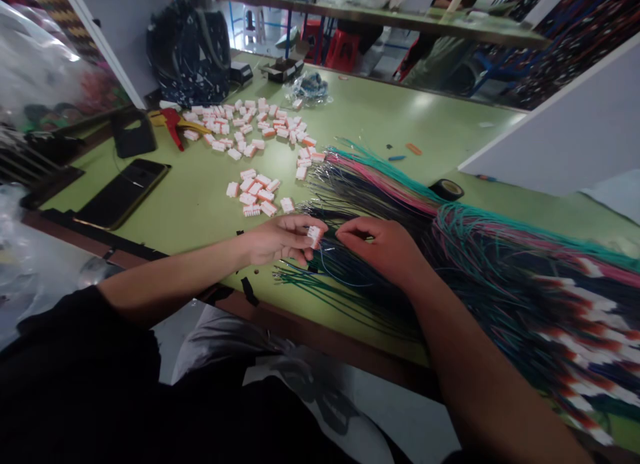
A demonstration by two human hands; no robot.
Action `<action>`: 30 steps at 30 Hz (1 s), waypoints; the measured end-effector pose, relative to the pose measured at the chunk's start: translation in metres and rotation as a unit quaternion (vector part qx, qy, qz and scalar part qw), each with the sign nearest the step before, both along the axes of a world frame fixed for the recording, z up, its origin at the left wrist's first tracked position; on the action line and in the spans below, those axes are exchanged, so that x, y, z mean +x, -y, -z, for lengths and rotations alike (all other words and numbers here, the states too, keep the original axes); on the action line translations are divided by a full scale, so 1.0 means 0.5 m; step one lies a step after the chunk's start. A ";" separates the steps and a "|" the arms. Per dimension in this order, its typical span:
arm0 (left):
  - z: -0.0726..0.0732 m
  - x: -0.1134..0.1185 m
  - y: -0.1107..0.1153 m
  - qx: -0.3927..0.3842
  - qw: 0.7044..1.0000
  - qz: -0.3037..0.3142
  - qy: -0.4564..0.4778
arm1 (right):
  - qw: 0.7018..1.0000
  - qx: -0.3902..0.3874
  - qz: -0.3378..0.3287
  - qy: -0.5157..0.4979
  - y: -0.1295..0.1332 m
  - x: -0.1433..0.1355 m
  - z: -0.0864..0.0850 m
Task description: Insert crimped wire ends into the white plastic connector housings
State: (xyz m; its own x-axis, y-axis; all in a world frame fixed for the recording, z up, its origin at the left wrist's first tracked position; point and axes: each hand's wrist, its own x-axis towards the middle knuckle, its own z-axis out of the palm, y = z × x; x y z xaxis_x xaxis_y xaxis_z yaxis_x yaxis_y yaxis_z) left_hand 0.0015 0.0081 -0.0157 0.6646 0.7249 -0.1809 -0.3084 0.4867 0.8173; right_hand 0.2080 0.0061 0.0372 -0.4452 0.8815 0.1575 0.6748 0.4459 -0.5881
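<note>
Between the thumb and fingers of my left hand (pixel 283 239) is a small white-and-orange connector housing (pixel 314 236). A thin blue wire (pixel 336 277) hangs from it and curves down to the right. Just right of the housing, my right hand (pixel 383 245) is closed in a pinch; whatever its fingertips hold is too small to make out. Under both hands lie bundles of dark wires (pixel 360 267), with green wires (pixel 320 285) nearest the table edge. A small group of loose connector housings (pixel 257 192) lies beyond my left hand.
More housings (pixel 245 127) are spread farther back. At left lie a phone (pixel 123 192) and a red-and-yellow tool (pixel 175 125). Pink and teal wires (pixel 390 184) stretch rightward past a black tape roll (pixel 447 189). Wired connectors (pixel 590 331) pile up at right. A dark bag (pixel 189 54) stands behind.
</note>
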 end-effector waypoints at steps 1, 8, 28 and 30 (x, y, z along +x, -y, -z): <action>0.000 0.000 0.000 0.002 1.000 0.002 0.000 | 1.000 -0.006 -0.014 0.003 -0.001 0.001 -0.003; -0.009 -0.004 0.001 0.011 1.000 0.016 -0.006 | 0.997 -0.003 -0.068 0.030 -0.014 0.027 -0.012; -0.001 -0.001 -0.001 0.004 1.000 0.021 0.008 | 0.996 0.072 0.014 0.052 0.015 -0.014 -0.002; 0.000 -0.002 -0.001 0.005 1.000 0.019 0.008 | 0.995 0.080 0.022 0.057 0.015 -0.015 -0.002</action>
